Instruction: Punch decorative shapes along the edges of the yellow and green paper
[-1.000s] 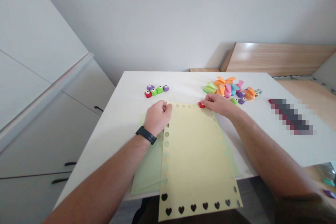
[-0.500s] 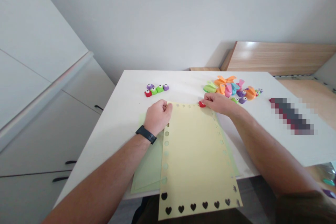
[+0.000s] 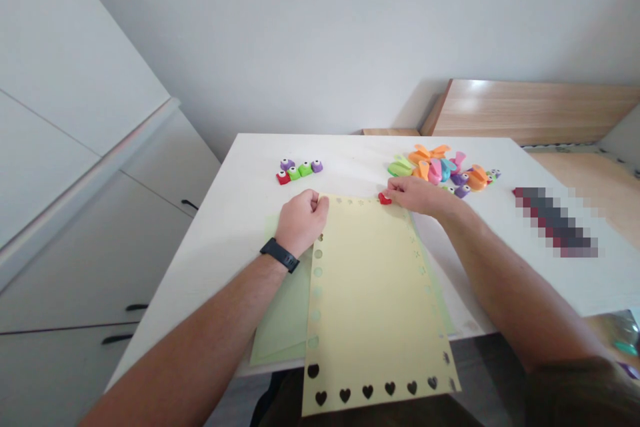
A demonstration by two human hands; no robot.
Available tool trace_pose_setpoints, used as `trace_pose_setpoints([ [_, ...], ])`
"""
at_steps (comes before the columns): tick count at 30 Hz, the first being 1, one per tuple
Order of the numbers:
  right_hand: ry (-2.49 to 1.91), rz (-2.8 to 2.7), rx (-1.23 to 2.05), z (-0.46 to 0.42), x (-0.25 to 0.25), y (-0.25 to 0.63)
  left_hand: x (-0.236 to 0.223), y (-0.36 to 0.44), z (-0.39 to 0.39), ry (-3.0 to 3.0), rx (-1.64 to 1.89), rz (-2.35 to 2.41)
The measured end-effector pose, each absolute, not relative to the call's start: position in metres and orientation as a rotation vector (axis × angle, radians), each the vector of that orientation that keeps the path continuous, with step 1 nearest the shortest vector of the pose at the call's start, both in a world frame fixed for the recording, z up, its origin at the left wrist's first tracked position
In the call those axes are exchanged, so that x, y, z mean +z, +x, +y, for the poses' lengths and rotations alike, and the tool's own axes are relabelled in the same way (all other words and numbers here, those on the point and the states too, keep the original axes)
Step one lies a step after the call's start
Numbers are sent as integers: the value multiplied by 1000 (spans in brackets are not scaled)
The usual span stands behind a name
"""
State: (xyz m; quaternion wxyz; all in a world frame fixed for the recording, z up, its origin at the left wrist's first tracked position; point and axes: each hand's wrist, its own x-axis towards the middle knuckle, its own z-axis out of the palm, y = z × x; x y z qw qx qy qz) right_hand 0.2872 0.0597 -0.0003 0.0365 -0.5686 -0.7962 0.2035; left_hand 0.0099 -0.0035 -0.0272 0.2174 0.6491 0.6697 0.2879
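Yellow paper (image 3: pixel 375 293) stretches toward my camera from between both hands, its near end past the edge of the counter (image 3: pixel 200 267). On my feed, the left hand (image 3: pixel 303 217) pinches its far left corner; the right hand (image 3: pixel 413 194) pinches a red punch (image 3: pixel 384 199) at the far edge. Coloured punches (image 3: pixel 435 171) crowd just beyond; counter extends leftward.

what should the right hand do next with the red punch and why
Probably squeeze the red punch with the right hand: it sits at the top edge of the yellow sheet, beside cutouts, while the left hand grips its upper left.
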Motion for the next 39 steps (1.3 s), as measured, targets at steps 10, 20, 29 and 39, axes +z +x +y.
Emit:
trace_pose_setpoints([
  [10,-1748,-2454,677,62,2,288,-28,10,-3,1801,799,1854],
  [20,-1715,-2496,674,61,9,287,-26,11,-2,1788,749,1874],
  [29,-1729,-2555,700,62,17,284,-26,10,0,1783,732,1862],
  [39,-1725,-2584,717,69,15,288,-25,9,3,1786,697,1892],
])
